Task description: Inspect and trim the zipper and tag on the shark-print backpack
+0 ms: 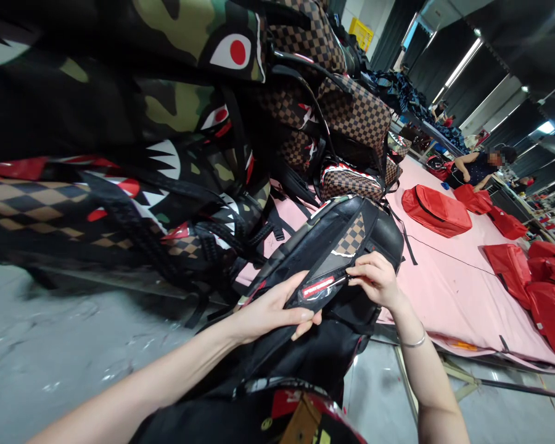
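A black backpack (383, 237) with camouflage edging lies tilted in front of me, at the edge of the pink table. On it is a dark strap-like panel with a brown checkered patch (353, 235) and a red label (318, 287) under clear film. My left hand (289, 308) is closed around the lower end of this panel, thumb below the label. My right hand (374, 279) is pinched at the panel's edge, beside the label. What sits between its fingertips is too small to make out, and a thin pale line runs from them toward the label.
Camouflage bags (180, 111) and checkered bags (356, 114) are piled at left and behind, their straps hanging loose. Red bags (437, 209) lie on the pink table (444, 277) at right. A person (478, 163) works farther back. Grey floor (74, 345) shows at lower left.
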`<state>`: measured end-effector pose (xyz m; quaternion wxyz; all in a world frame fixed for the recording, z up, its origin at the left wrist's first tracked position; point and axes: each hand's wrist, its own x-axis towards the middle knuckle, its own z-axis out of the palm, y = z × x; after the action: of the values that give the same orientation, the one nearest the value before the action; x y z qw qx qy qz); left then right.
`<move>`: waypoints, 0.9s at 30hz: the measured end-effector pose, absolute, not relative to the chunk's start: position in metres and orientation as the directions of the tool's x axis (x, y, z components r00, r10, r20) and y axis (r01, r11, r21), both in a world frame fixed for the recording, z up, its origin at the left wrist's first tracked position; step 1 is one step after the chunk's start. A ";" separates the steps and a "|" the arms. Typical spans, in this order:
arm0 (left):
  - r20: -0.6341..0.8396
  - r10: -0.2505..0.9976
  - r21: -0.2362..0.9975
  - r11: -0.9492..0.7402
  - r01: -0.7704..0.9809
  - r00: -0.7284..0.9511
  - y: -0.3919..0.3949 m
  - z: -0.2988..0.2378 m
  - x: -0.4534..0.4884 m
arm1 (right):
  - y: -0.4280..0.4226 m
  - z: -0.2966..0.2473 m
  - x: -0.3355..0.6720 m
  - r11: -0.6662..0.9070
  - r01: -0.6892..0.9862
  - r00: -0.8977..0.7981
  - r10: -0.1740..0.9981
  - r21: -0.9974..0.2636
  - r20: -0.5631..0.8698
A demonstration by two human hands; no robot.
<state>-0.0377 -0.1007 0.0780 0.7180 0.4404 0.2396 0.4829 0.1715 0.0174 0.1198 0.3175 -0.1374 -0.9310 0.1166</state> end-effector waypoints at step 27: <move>0.076 0.891 0.920 0.110 -0.375 0.448 -0.096 0.093 -0.030 | -0.007 0.130 0.163 0.959 0.192 -0.826 0.273 -0.209 0.493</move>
<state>-0.0299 -0.0961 0.0926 0.6966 0.4884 0.2641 0.4543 0.1627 -0.0068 0.1304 0.2682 -0.1219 -0.9526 0.0753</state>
